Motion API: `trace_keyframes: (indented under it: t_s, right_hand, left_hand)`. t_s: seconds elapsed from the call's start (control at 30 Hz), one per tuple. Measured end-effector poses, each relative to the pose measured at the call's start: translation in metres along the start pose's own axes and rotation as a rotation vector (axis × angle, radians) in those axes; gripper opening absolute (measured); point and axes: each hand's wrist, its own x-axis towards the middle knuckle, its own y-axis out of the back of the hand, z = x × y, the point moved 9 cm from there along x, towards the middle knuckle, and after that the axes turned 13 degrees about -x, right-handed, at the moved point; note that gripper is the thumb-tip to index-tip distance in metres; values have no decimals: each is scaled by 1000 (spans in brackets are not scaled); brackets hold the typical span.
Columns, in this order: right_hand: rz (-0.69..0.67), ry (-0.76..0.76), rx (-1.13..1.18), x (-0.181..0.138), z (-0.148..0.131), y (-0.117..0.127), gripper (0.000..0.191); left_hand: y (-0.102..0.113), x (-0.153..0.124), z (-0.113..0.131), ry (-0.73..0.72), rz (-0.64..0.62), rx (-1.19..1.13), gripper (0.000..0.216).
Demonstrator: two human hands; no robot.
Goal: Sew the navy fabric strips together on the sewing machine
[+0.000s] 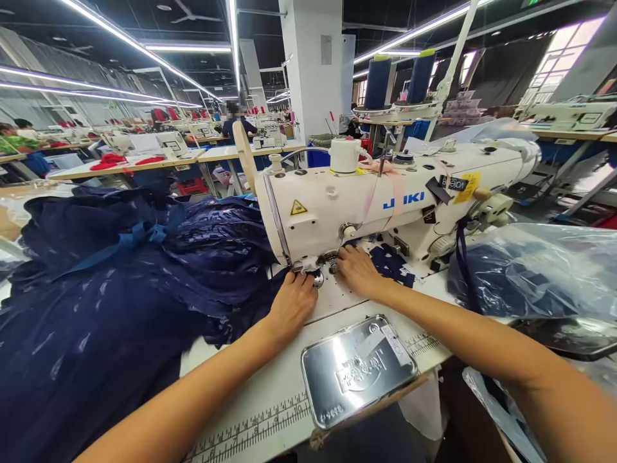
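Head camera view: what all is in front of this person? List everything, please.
white Juki sewing machine: one, white, table centre.
heap of dark navy fabric: one, navy, left of machine.
small navy fabric pieces: several, navy, machine bed.
shiny metal tray: one, silver, table's front edge.
dark blue thread cones: two, blue, behind machine.
clear plastic bag of navy cloth: one, clear, far right.
white ruler-printed table: one, white, underneath.
left hand: one, on fabric by the presser foot.
right hand: one, on machine bed by the needle.

Bright overhead tube lights [144, 48]; glare on near metal tray [359, 370]; wide-angle bending at edges; far background soft.
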Motion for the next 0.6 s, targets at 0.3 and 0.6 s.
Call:
trace_keyframes:
  t_s: [0.3, 0.6]
  right_hand:
    - [295, 375, 305, -31, -36, 11, 13]
    - [219, 302, 214, -20, -44, 4, 14]
  left_hand:
    - [-20, -44, -10, -40, 184, -237, 27]
    - [-21, -42, 2, -67, 190, -145, 23]
